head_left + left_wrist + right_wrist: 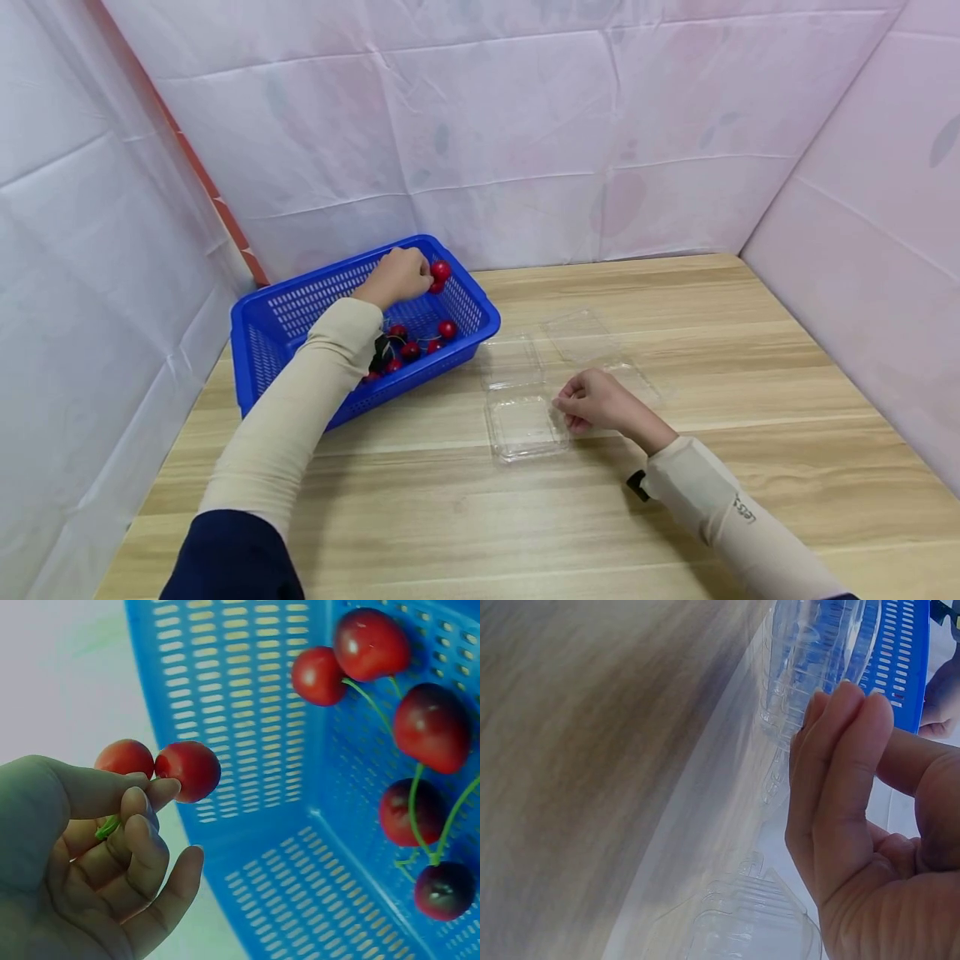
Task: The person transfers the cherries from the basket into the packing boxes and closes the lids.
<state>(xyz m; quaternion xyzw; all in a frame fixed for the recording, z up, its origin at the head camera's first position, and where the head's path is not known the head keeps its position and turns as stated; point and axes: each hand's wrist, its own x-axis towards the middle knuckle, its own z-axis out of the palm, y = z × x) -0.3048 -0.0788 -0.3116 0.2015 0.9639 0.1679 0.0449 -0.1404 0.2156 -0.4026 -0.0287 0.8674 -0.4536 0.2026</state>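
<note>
My left hand (401, 275) is over the right end of a blue plastic basket (480, 321). Finger and thumb pinch two red cherries (189, 772) by their green stems, and the other fingers hang loosely bent. Several cherries (433, 729), some dark red, lie inside the basket below. My right hand (596, 400) is at the right rim of the nearer half of a clear plastic box (525, 429), its thumb and fingertips pinching the edge there. In the right wrist view the fingers (847, 750) partly hide that contact. The box's other half (512, 361) lies open behind.
A second clear plastic box (581, 335) lies open on the wooden table (465, 517), partly behind my right hand. White patterned cloth (502, 133) hangs at the back and both sides. The basket stands at the table's back left, close to the cloth.
</note>
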